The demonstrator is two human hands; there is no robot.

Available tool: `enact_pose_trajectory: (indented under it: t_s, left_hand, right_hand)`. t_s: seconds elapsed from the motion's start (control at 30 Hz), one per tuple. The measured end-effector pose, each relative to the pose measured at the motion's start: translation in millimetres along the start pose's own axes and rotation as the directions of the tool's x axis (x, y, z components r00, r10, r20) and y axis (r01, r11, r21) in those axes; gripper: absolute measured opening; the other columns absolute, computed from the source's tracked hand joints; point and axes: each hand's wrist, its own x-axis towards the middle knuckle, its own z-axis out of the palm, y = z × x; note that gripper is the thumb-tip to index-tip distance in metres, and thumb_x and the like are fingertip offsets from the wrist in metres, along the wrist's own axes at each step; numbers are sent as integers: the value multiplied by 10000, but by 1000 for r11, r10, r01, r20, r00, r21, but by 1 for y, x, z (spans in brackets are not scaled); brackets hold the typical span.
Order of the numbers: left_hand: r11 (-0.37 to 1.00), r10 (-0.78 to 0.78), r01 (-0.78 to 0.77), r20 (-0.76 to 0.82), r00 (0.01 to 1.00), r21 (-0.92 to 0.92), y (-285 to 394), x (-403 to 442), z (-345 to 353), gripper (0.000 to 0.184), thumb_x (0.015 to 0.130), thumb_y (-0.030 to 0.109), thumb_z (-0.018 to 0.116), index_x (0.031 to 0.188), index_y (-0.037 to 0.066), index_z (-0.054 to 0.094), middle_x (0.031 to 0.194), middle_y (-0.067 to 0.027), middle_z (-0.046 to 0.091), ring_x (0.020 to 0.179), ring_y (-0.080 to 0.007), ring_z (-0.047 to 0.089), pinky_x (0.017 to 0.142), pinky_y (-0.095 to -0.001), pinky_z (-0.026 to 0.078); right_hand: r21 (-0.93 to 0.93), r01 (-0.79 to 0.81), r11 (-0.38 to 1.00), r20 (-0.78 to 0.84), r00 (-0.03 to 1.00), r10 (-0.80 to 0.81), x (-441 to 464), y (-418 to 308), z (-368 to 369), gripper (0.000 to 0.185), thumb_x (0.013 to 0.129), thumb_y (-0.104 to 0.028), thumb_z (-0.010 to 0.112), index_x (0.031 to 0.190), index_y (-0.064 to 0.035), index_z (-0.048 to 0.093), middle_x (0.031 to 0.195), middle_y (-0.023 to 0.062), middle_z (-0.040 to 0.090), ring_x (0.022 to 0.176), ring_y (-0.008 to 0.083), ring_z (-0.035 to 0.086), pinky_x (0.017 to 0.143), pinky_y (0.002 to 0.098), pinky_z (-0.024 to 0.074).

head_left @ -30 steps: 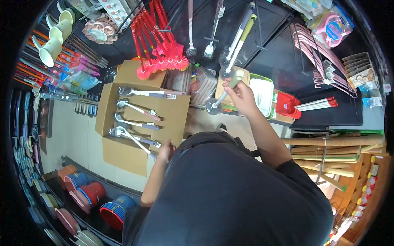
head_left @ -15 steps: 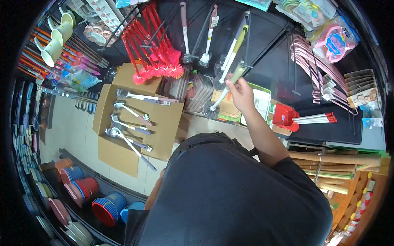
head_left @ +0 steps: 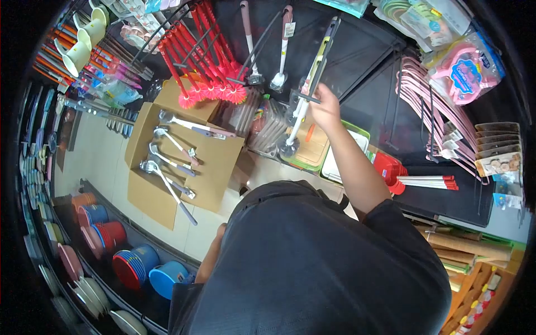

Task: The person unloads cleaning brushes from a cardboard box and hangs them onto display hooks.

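Head cam: your R hand (head_left: 325,109) is up at the rack, fingers part-curled, tips by the end of a black metal hook (head_left: 310,99); can't make out if they've got hold of the long-handled brush (head_left: 297,124) there. That brush hangs slanted among similar ones, smooth white plastic shaft, round head in a clear cover. Your L hand (head_left: 221,230) is mostly hidden by your dark shirt (head_left: 312,251), so can't make out its fingers.

Beside the hanging brushes: bunched red brushes (head_left: 234,94) w/ thin hdls + bristly round heads, shiny clear packs (head_left: 272,120) just below.

Containers: matte brown cardboard carton (head_left: 148,204), flaps spread, holds several more white-shafted brushes (head_left: 186,213), grey-purple + pink grips, laid roughly side by side. Lower L, red/blue plastic buckets (head_left: 135,265), nested, on a dark shelf (head_left: 137,230).

Floor (head_left: 212,212) is pale, glossy tile. Glossy black panels (head_left: 368,44) behind the hooks; pink hangers (head_left: 444,117) + red dustpan (head_left: 389,172) off to the R.
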Motion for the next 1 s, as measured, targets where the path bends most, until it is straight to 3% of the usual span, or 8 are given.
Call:
enact_pose_trajectory:
  t_s: [0.03, 0.33, 0.4, 0.5, 0.73, 0.8, 0.83, 1.0]
  left_hand:
    - [1000, -9, 9, -2, 1000, -5, 0, -1, 6, 485, 707, 414, 574, 837, -47, 655, 934, -274, 628, 912, -386, 609, 789, -424, 469]
    - [943, 177, -202, 116, 977, 264, 18, -6, 41, 478, 743, 420, 539, 831, -33, 665, 943, -290, 610, 928, -396, 594, 793, -427, 460]
    - [990, -61, 57, -24, 998, -129, 73, -44, 20, 494, 787, 409, 498, 859, -54, 655, 955, -294, 611, 950, -400, 589, 807, -428, 454]
    - [979, -179, 174, -41, 983, -107, 151, -87, -6, 515, 810, 405, 471, 904, -72, 643, 969, -297, 612, 981, -401, 580, 832, -422, 446]
    - [972, -232, 230, -61, 971, -37, 172, -91, -5, 531, 790, 404, 501, 953, -84, 631, 982, -291, 618, 1003, -381, 585, 849, -407, 441]
    - [966, -246, 242, -44, 968, -94, 185, -95, -9, 535, 796, 406, 496, 968, -84, 627, 1000, -290, 614, 1015, -381, 580, 851, -406, 441]
    - [965, -249, 243, -48, 967, -98, 190, -94, -12, 535, 796, 406, 496, 968, -84, 627, 1000, -290, 614, 1015, -381, 580, 851, -406, 441]
    - [967, -251, 248, -59, 966, -51, 179, -79, -11, 547, 797, 436, 492, 986, -58, 633, 1024, -279, 613, 1028, -375, 576, 861, -396, 442]
  right_hand:
    - [137, 86, 987, -51, 996, -80, 9, 9, 1, 247, 846, -159, 639, 1032, 0, 610, 750, 26, 631, 669, 67, 563, 614, 234, 456]
    - [50, 162, 985, -37, 986, -161, 42, 5, -20, 300, 843, -230, 653, 1054, -19, 624, 779, 83, 668, 697, 124, 623, 640, 257, 475]
    - [-183, 114, 976, 36, 993, -110, 43, -3, -27, 227, 901, -131, 569, 1071, 19, 577, 862, 45, 644, 759, 78, 587, 690, 229, 466]
    - [-190, 130, 973, 53, 991, -122, 48, 5, -35, 221, 891, -143, 588, 1044, 16, 582, 855, 55, 645, 772, 87, 593, 702, 227, 461]
    - [-284, 170, 944, 55, 985, -161, 58, 4, -48, 281, 876, -187, 620, 1057, 20, 556, 881, 96, 655, 765, 118, 615, 692, 247, 474]
    - [-338, 256, 905, -48, 956, -289, 61, 3, -43, 394, 824, -340, 641, 1054, -33, 553, 867, 151, 667, 744, 282, 650, 682, 361, 491]
    - [-356, 209, 911, -29, 972, -234, 61, 1, -43, 441, 822, -345, 640, 1083, -17, 505, 917, 165, 659, 771, 299, 651, 696, 375, 494]
    - [-335, 250, 908, -29, 961, -275, 66, 4, -31, 459, 831, -344, 628, 1109, -10, 482, 925, 201, 646, 803, 352, 639, 718, 402, 489]
